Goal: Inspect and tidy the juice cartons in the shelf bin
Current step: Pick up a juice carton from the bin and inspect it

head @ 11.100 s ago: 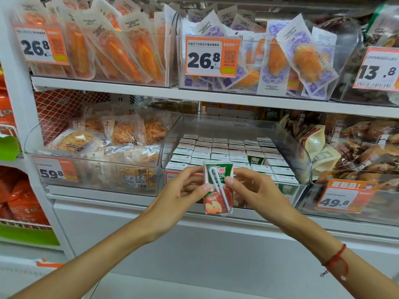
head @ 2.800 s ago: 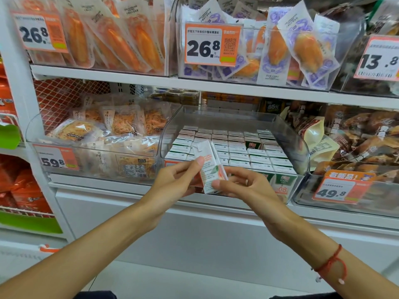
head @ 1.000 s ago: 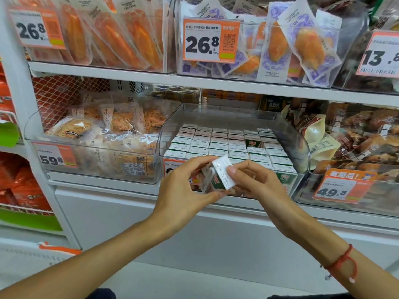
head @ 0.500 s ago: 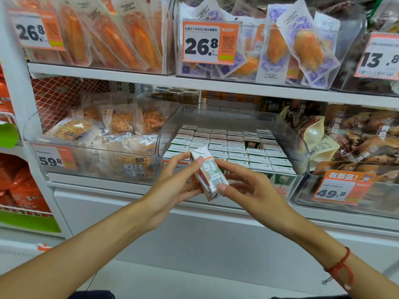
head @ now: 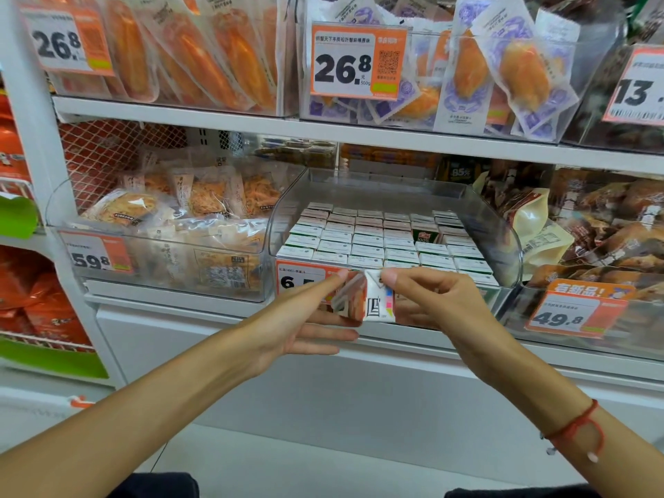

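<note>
I hold one small juice carton [head: 366, 300] in front of the clear shelf bin [head: 496, 224], its white side panel toward me and a wrapped straw on its left face. My left hand [head: 305, 318] pinches its upper left corner with the thumb, the fingers stretched under it. My right hand [head: 434, 300] pinches the top right edge, fingers curled behind the carton. Inside the bin stand several tight rows of cartons [head: 366, 242] with white tops; one green carton [head: 425, 236] sits lower, in a gap.
An orange price tag [head: 305, 280] hangs on the bin's front. A clear bin of snack packs [head: 172, 242] stands to the left, a bin of brown packs [head: 611, 246] to the right. The upper shelf [head: 323, 127] carries hanging packets.
The carton has turned in my hands from a tilted pose showing its barcode side to upright with the white panel facing me. It sits slightly lower, and both hands have shifted their grip to its top corners.
</note>
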